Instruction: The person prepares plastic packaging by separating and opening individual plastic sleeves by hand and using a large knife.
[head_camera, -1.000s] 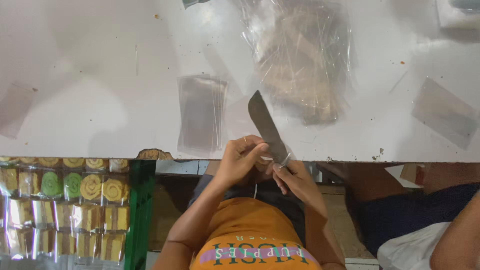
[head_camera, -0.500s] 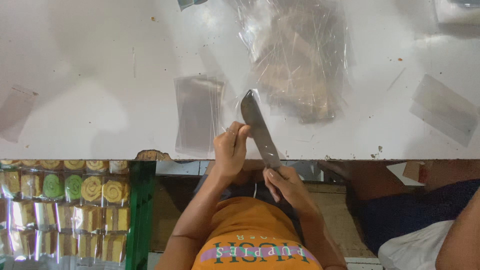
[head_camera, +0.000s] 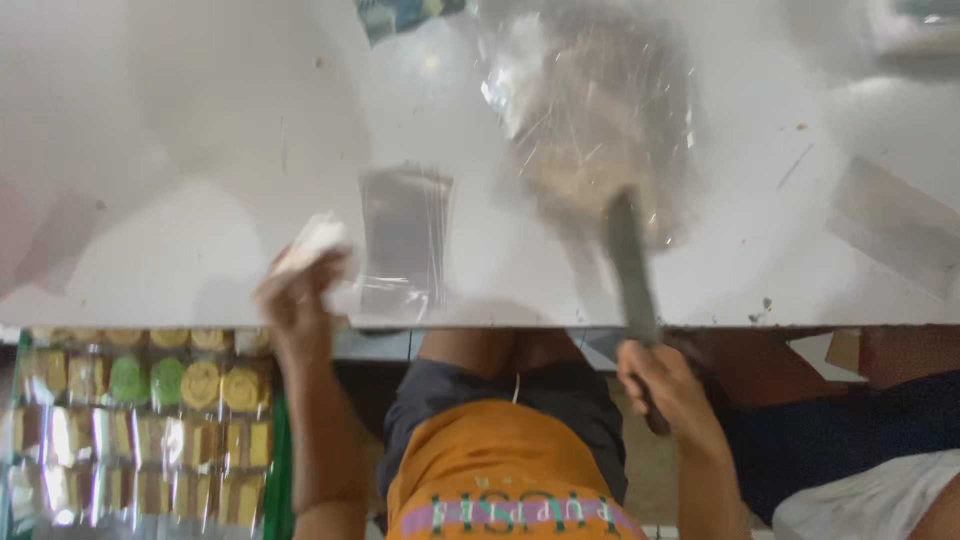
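We grip the knife (head_camera: 632, 280) in our right hand (head_camera: 665, 385), blade out over the bench (head_camera: 180, 150), while our left hand (head_camera: 300, 295) pinches a white wrapped piece (head_camera: 312, 240); next likely needs them brought together carefully.

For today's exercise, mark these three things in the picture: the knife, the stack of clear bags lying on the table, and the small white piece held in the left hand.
knife (head_camera: 628, 265), head view, middle of the blade.
stack of clear bags (head_camera: 404, 235), head view, centre of the stack.
small white piece (head_camera: 312, 240), head view, its middle, above the left hand's fingers.
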